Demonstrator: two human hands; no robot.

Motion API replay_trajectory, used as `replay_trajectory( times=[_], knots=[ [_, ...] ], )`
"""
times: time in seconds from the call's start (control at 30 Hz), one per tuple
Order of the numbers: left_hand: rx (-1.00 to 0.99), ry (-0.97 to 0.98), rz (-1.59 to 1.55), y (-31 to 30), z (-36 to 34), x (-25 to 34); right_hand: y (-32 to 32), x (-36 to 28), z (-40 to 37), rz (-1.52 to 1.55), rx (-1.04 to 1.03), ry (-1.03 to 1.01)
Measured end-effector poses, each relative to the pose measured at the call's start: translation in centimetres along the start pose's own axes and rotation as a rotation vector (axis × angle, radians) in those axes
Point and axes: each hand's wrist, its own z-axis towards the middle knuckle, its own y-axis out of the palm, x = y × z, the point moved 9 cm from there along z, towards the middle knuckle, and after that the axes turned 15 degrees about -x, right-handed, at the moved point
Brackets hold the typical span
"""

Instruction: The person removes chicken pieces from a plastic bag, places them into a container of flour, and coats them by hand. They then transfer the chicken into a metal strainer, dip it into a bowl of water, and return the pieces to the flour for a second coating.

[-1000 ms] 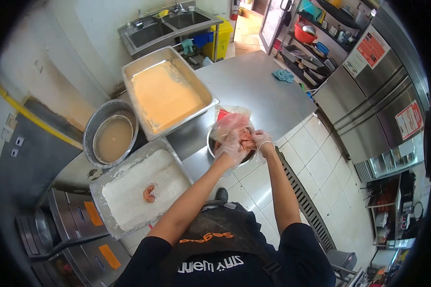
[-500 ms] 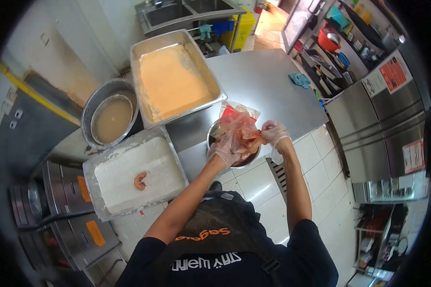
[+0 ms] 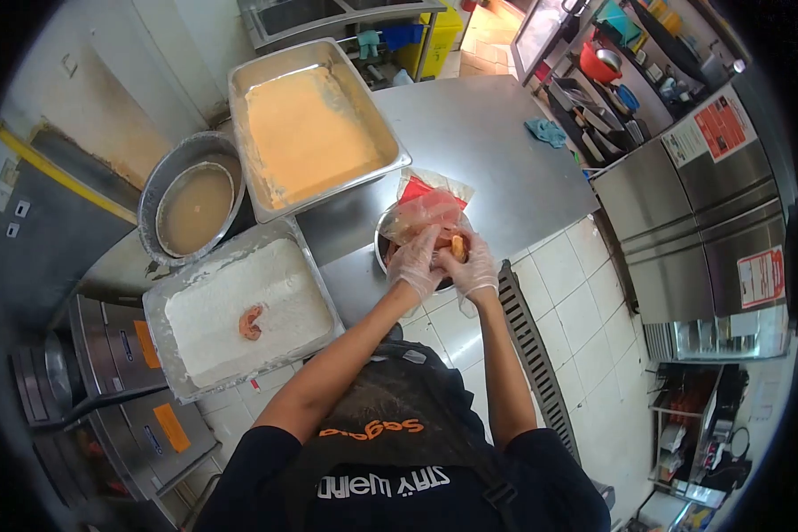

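Note:
Both my hands wear clear plastic gloves over a round metal bowl (image 3: 381, 253) at the table's near edge. My left hand (image 3: 417, 264) is closed on a clear plastic bag (image 3: 430, 213) with red on it. Just beside it, my right hand (image 3: 470, 264) has its fingers wrapped round a piece of raw meat (image 3: 457, 246) at the bag. Most of the bowl's contents are hidden by the hands and bag. A single meat piece (image 3: 250, 323) lies on white flour in a metal tray (image 3: 324, 297) to the left.
A deep metal pan (image 3: 395, 161) of orange-yellow powder rests on the steel table (image 3: 479, 133). Left of it stands a pot (image 3: 155, 191) with cloudy liquid. A blue-green cloth (image 3: 545, 133) lies at the table's far right. Steel refrigerators (image 3: 656, 195) stand at the right.
My right hand has moved left and down, close to my left hand. The bag and meat, stretched between the hands before, now sit gathered lower over the bowl. The view has shifted slightly.

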Motion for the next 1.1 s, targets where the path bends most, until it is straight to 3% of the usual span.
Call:
replay_trajectory(
  times=[0.03,0.07,0.13,0.17,0.2,0.27,0.3,0.33,0.4,0.43,0.6,0.63,0.73,0.77,0.83,0.9,0.93,1.0,1.03,1.1],
  knots=[
    [-0.093,-0.006,-0.144,-0.4,0.2,0.0,0.4,-1.9,-0.3,-0.320,-0.004,-0.115],
    [-0.099,0.000,-0.139,-1.5,0.0,0.5,0.4,-1.6,0.0,-0.316,0.005,-0.112],
    [-0.201,-0.066,-0.074,-2.7,-0.4,1.1,1.6,2.6,1.9,-0.220,-0.133,0.111],
    [-0.315,-0.196,-0.207,-1.7,-0.1,-0.1,1.5,4.1,2.8,-0.154,-0.107,0.008],
    [-0.310,-0.193,-0.204,-1.2,0.1,-1.1,0.6,4.7,3.2,-0.154,-0.104,0.003],
    [-0.260,-0.112,-0.681,0.6,0.8,-3.6,1.4,6.9,3.7,0.503,-0.294,0.124],
    [-0.256,-0.114,-0.877,1.0,0.9,-3.9,0.0,4.8,3.0,0.470,-0.264,0.114],
    [-0.243,-0.109,-0.879,1.2,1.3,-4.3,-0.4,4.0,2.7,0.463,-0.272,0.104],
    [-0.097,-0.072,-1.256,2.1,1.6,-5.6,-1.6,4.3,1.7,0.585,-0.194,0.178],
    [-0.081,-0.077,-1.263,2.7,1.5,-6.0,-1.4,3.6,1.6,0.677,-0.264,0.112],
    [0.261,0.254,-1.029,0.3,0.4,-6.3,-1.4,-1.5,0.6,0.775,-0.301,0.023],
    [0.167,-0.028,-0.980,-1.6,-0.9,-4.8,-1.2,-2.0,0.7,0.765,-0.313,0.007],
    [0.211,-0.106,-1.149,0.3,-0.9,-6.0,0.6,-3.9,1.7,0.573,-0.328,-0.047],
    [0.110,-0.439,-1.201,2.7,-0.8,-8.6,2.4,-2.5,1.9,0.577,-0.325,-0.034],
    [0.202,-0.366,-1.355,3.9,-0.9,-9.1,5.5,2.6,3.2,0.823,-0.169,0.048],
    [0.351,-0.104,-1.659,5.4,1.0,-11.2,6.1,2.1,2.1,0.927,-0.137,0.059],
    [0.361,-0.101,-1.657,5.0,0.3,-10.9,6.6,2.5,1.6,1.039,-0.110,0.096],
    [0.264,-0.197,-0.525,1.7,-2.3,-8.4,5.6,3.0,1.0,1.028,-0.014,0.107],
    [0.253,-0.193,-0.334,-0.7,-3.1,-5.3,4.5,1.9,0.9,0.978,-0.081,0.040],
    [0.220,-0.125,-0.200,-1.0,-3.1,-4.8,2.4,-0.1,0.8,0.896,-0.159,-0.074]
  ],
)
